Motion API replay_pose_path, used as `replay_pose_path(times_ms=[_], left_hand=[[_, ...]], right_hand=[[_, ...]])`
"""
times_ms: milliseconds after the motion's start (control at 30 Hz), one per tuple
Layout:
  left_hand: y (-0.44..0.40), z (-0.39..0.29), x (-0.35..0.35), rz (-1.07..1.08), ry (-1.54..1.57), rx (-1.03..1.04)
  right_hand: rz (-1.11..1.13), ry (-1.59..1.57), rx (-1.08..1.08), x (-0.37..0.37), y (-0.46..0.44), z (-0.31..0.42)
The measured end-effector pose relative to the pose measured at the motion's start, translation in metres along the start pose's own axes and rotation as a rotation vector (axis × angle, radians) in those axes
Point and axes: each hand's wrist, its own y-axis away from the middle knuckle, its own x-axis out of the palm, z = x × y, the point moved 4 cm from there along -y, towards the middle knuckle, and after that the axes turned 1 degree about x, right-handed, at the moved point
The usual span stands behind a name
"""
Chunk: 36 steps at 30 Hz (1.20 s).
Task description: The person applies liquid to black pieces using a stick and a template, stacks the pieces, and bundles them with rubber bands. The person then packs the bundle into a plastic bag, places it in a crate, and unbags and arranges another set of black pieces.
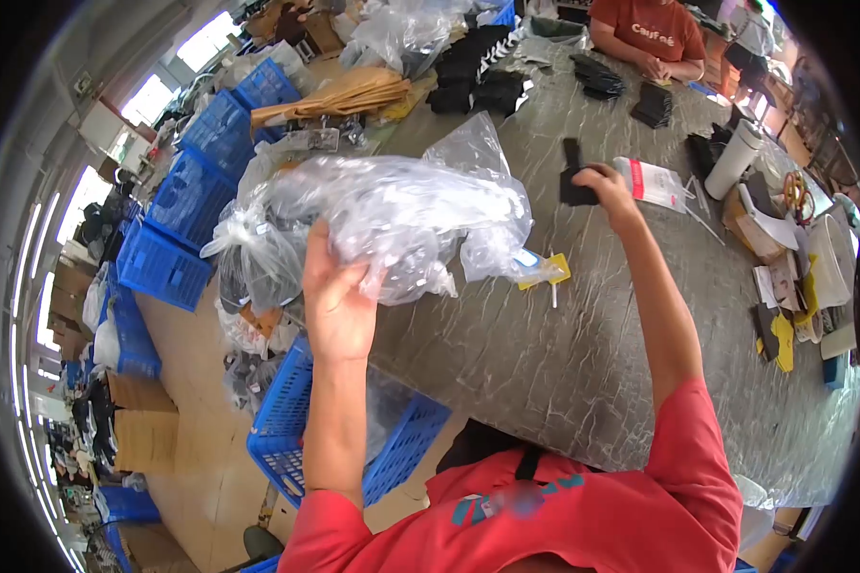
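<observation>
My left hand [339, 301] is closed on a crumpled bundle of clear plastic bags [401, 205], raised over the table's left edge. Its fingers are partly hidden by the plastic. My right hand [610, 191] grips a small black item [577, 183] with a narrow upper part, over the tabletop; it may be folded fabric, but I cannot tell its kind. Just right of that hand lies a white and red packet [652, 181]. A yellow piece [548, 271] with a white stem sits on the table beside the plastic's lower right end.
The dark marbled table [506, 372] spans the middle. Black stacks [478, 76] lie at the back, near a person in an orange shirt [645, 38]. A white bottle [734, 160] and scissors [798, 196] are at right. Blue crates [167, 258] and a blue basket [282, 430] stand left.
</observation>
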Motion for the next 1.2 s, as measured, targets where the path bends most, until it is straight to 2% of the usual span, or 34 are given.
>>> replay_pose_path(times_ms=[67,133,200,233,267,333,400,500,533,600,700,800,833,933,967,1067,1100,1133,1200], left_hand=[[-0.011,0.002,0.025,0.086,-0.041,-0.016],[-0.019,0.02,0.065,0.167,-0.091,-0.001],[-0.026,0.05,0.108,0.26,-0.179,0.042],[-0.024,0.063,0.134,0.397,-0.184,0.063],[-0.015,0.072,0.161,0.518,-0.183,0.038],[0.008,0.097,0.202,0.754,-0.177,-0.163],[0.035,0.118,0.23,0.865,-0.204,-0.239],[0.035,0.143,0.239,0.836,-0.242,-0.303],[0.026,0.154,0.232,0.813,-0.283,-0.288],[0.013,0.169,0.216,0.804,-0.371,-0.259],[0.011,0.172,0.211,0.893,-0.501,-0.235],[0.026,0.159,0.222,0.917,-0.398,-0.333],[0.028,0.161,0.225,0.96,-0.552,-0.203],[0.032,0.164,0.23,1.011,-0.835,-0.084],[0.034,0.166,0.23,0.96,-0.819,-0.034],[0.043,0.157,0.236,0.759,-0.861,0.304],[0.048,0.153,0.241,0.719,-0.862,0.414],[0.052,0.151,0.245,0.73,-0.829,0.437],[0.063,0.15,0.253,0.766,-0.762,0.473]], right_hand=[[0.11,-0.313,-0.137,-0.044,0.023,0.031],[0.196,-0.646,-0.263,-0.067,0.098,0.095],[0.298,-0.732,-0.456,-0.068,0.183,0.165],[0.261,-0.649,-0.532,-0.072,0.205,0.172],[0.241,-0.536,-0.511,-0.085,0.222,0.165],[0.201,-0.354,-0.419,-0.102,0.25,0.15],[0.154,-0.283,-0.324,-0.1,0.27,0.146],[-0.061,-0.603,-0.296,-0.147,0.276,0.09],[0.025,-0.783,-0.354,-0.171,0.274,0.067],[0.129,-0.951,-0.401,-0.186,0.282,0.075],[0.088,-0.976,-0.387,-0.194,0.281,0.065],[0.094,-0.917,-0.405,-0.19,0.277,0.06],[0.096,-0.886,-0.413,-0.188,0.276,0.058],[0.133,-0.836,-0.425,-0.184,0.27,0.061],[0.205,-0.754,-0.395,-0.193,0.269,0.055],[-0.268,-0.334,-0.302,-0.213,0.286,0.077],[-0.295,-0.419,-0.434,-0.213,0.295,0.094],[-0.322,-0.506,-0.565,-0.21,0.306,0.112],[0.026,-0.832,-0.702,-0.191,0.323,0.146]])
